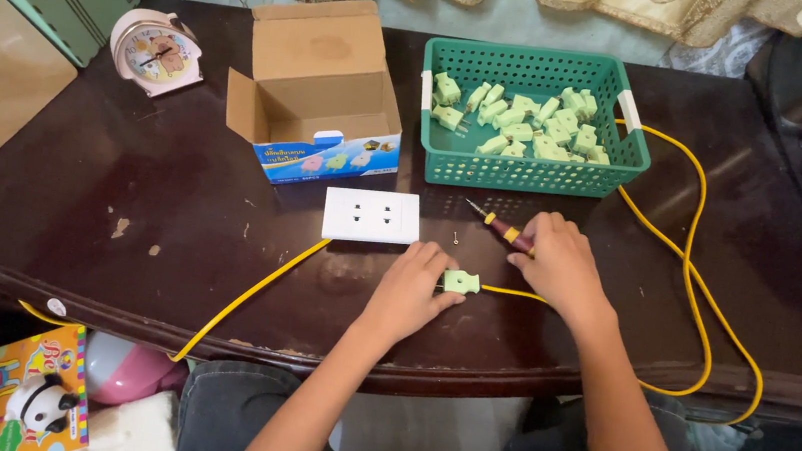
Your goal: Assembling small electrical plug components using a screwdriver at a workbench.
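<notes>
Left hand (pixel 410 292) pinches one green plug (pixel 461 282), right hand (pixel 558 264) curls around one screwdriver (pixel 499 228), one basket (pixel 528 174) behind.

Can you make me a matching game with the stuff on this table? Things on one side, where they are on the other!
Things:
1. green plug
2. screwdriver
3. pink clock
4. white socket plate

Places:
A. far left corner of the table
B. under the right hand, tip pointing at the basket
C. in front of the open cardboard box
D. at the fingertips of the left hand, on a yellow cable

Pairs: 1-D, 2-B, 3-A, 4-C
</notes>
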